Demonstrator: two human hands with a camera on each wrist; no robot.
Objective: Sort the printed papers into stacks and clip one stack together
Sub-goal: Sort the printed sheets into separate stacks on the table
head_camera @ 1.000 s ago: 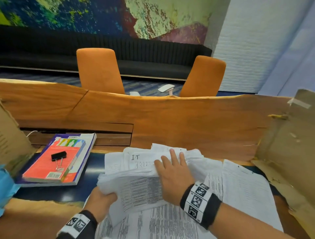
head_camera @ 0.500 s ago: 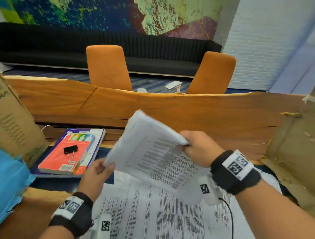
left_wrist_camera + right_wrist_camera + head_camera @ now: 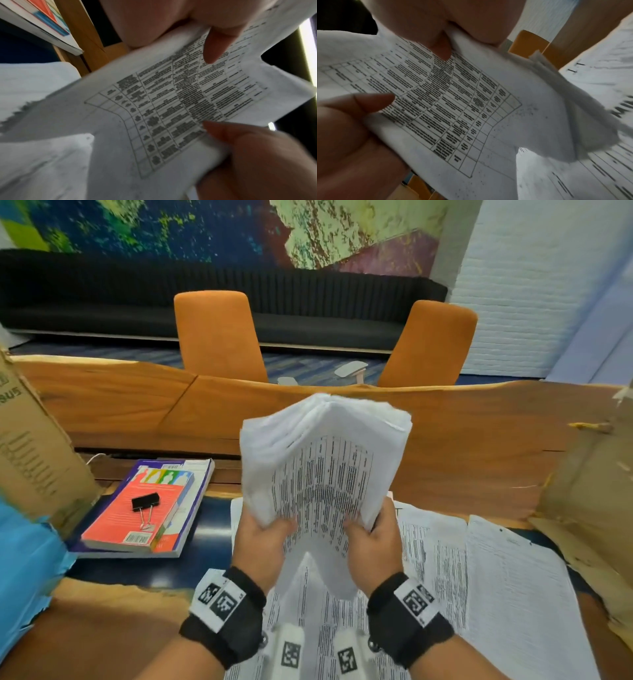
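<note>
Upright, thick stack of printed papers (image 3: 325, 470) bowed, floppy, slippery; left hand (image 3: 262, 542) and right hand (image 3: 371, 542) pinched bottom corners; firmer hold likely at side edges.

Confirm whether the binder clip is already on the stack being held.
No: the black binder clip lies on the red book, apart from the held paper stack.

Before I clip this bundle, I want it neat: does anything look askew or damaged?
Yes. The stack of papers held upright by the left hand and right hand is bowed down the middle, its top edges fanned and uneven. The binder clip lies unused on the red book.
</note>
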